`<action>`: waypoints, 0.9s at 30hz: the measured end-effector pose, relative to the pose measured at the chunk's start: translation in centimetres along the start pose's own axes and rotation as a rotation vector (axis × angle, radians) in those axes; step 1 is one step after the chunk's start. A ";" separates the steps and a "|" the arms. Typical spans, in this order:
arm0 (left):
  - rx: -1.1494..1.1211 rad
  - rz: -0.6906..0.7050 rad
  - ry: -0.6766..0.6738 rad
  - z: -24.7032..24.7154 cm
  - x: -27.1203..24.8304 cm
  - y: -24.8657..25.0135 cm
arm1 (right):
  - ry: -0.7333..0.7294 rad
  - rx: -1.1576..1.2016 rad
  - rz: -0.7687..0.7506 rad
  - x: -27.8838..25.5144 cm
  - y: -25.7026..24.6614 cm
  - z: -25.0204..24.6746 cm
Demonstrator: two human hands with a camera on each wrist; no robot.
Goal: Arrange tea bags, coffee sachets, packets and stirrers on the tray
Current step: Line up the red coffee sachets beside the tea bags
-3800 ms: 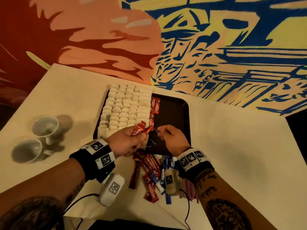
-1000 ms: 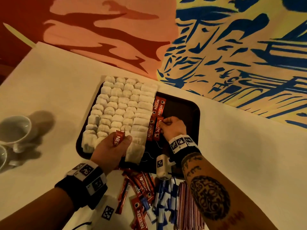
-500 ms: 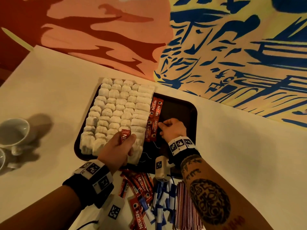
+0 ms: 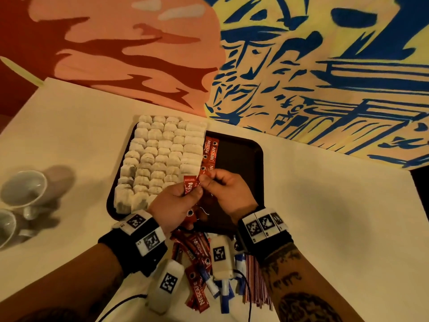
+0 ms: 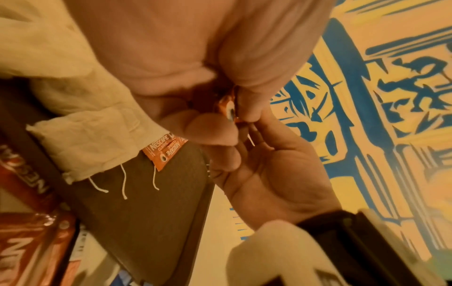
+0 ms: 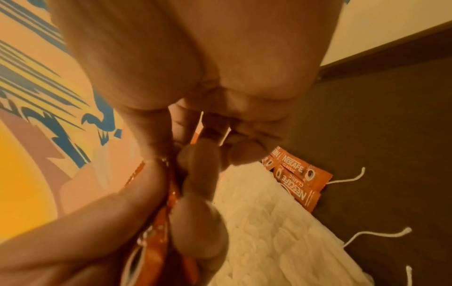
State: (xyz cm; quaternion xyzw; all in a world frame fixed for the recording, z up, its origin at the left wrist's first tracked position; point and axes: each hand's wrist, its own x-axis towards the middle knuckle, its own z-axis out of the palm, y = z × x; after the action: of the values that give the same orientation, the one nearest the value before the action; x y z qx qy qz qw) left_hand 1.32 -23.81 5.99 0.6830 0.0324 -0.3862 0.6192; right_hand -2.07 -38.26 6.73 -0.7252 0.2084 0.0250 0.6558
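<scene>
A dark tray (image 4: 251, 159) holds rows of white tea bags (image 4: 162, 156) on its left half. Beside them lie several red coffee sachets (image 4: 210, 151) in a column. My left hand (image 4: 178, 201) grips a small bunch of red coffee sachets (image 4: 190, 185) above the tray's near edge. My right hand (image 4: 222, 187) pinches the top end of one sachet from that bunch. In the right wrist view the laid sachets (image 6: 296, 174) and tea bag strings (image 6: 376, 236) show on the tray floor. The left wrist view shows a sachet end (image 5: 229, 108) between the fingers of both hands.
Loose red sachets (image 4: 197, 249), blue-and-white packets (image 4: 222, 291) and a bundle of striped stirrers (image 4: 255, 280) lie on the white table near me. Two white cups (image 4: 23, 191) sit at the left. The tray's right half (image 4: 236, 163) is bare. A painted wall stands behind.
My right hand left the sachets laid on the tray and came back to the bunch in my left hand, now pinching a sachet there. The left hand shifted slightly right.
</scene>
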 end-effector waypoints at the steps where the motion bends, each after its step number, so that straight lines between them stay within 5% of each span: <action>1: 0.014 -0.005 0.018 -0.1 -0.1 -0.3 | 0.042 0.016 -0.011 -0.2 -0.2 0.0; 5: -0.062 -0.053 0.101 -0.4 -0.3 -0.5 | 0.236 0.023 -0.158 -0.8 -0.2 -0.7; 9: -0.053 -0.015 0.144 -0.6 -0.4 -0.4 | 0.186 -0.069 -0.273 -2.2 0.2 -0.4; 14: 0.242 0.120 0.304 -0.8 -0.5 0.2 | 0.263 -0.092 -0.203 -2.6 1.4 -0.3; 21: 0.555 0.165 0.123 -0.8 -0.9 -1.4 | 0.211 -0.057 -0.073 -3.1 2.4 -0.1; 27: 0.542 0.054 0.066 -1.3 -0.1 -3.6 | 0.174 -0.051 0.100 -3.1 4.8 0.6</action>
State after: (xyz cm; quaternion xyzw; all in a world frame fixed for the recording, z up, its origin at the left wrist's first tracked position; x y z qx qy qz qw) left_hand 0.00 -21.78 3.03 0.8365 -0.0704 -0.3416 0.4226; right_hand -6.36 -37.15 3.08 -0.7298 0.2996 -0.0003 0.6146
